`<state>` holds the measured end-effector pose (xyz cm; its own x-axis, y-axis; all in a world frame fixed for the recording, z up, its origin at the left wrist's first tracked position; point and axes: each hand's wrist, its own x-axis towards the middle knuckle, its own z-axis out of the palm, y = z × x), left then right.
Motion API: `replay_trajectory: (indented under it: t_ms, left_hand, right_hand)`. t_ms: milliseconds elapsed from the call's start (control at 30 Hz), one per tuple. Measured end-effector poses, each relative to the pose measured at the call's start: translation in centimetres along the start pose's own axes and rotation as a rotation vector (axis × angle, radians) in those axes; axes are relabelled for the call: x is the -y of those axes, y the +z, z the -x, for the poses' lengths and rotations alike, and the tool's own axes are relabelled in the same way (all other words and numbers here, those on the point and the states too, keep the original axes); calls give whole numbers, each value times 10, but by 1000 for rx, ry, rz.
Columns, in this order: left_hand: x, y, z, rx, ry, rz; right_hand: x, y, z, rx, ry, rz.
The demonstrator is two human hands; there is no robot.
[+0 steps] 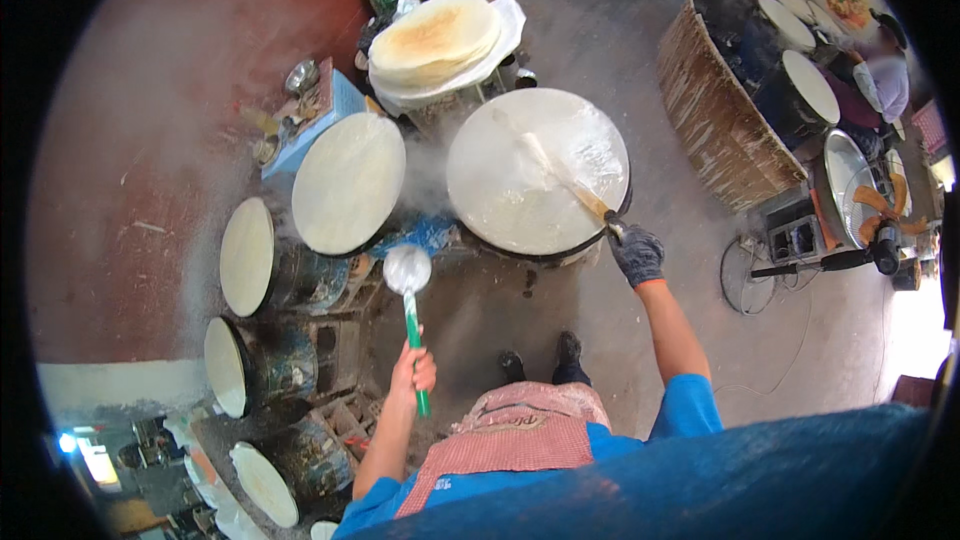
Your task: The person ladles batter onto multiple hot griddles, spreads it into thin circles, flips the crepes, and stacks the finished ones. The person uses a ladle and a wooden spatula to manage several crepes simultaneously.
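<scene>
My left hand (414, 374) is bare and closed around the green handle of a metal ladle (407, 270), whose round bowl is held between two hot plates. My right hand (636, 256), in a dark grey glove, grips a long flat wooden spreader (565, 180) that lies across the large round plate (490, 170) ahead of me, coated in pale, glossy batter with steam over it. Left of it, another round plate (340, 180) carries a pale sheet. Behind, a stack of thin round flatbreads (435, 35), browned on top, rests on a white covered surface.
More round plates on drums (247, 260) line the red wall at left. A blue-sided shelf (330, 120) holds bowls. At right, a curved rusty barrier (720, 110) fronts further plates, where a person (880, 75) in a light top sits. A fan (882, 220) and cables stand on the floor.
</scene>
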<state>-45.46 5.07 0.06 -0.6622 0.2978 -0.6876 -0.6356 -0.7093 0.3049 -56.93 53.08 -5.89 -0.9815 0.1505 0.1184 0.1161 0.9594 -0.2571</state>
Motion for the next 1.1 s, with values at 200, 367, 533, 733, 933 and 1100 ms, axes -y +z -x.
replay_trajectory:
  t_ms: [200, 367, 533, 733, 933, 1100]
  left_hand:
    - [-29, 69, -70, -4, 23, -145]
    - [-27, 130, -119, 45, 30, -215]
    - [13, 167, -149, -72, 153, -439]
    - [2, 155, -104, 146, -198, -50]
    - [-20, 42, -22, 153, -179, -207]
    - [-23, 12, -20, 332, -420, 291]
  right_hand:
    - [-2, -17, 46, -79, 287, -70]
    - [-4, -14, 84, 127, 221, 79]
    - [43, -10, 128, 162, 444, 118]
    - [106, -21, 159, 34, 169, -31]
    - [137, -20, 175, -127, 36, 9]
    - [160, 1, 160, -172, 5, -176]
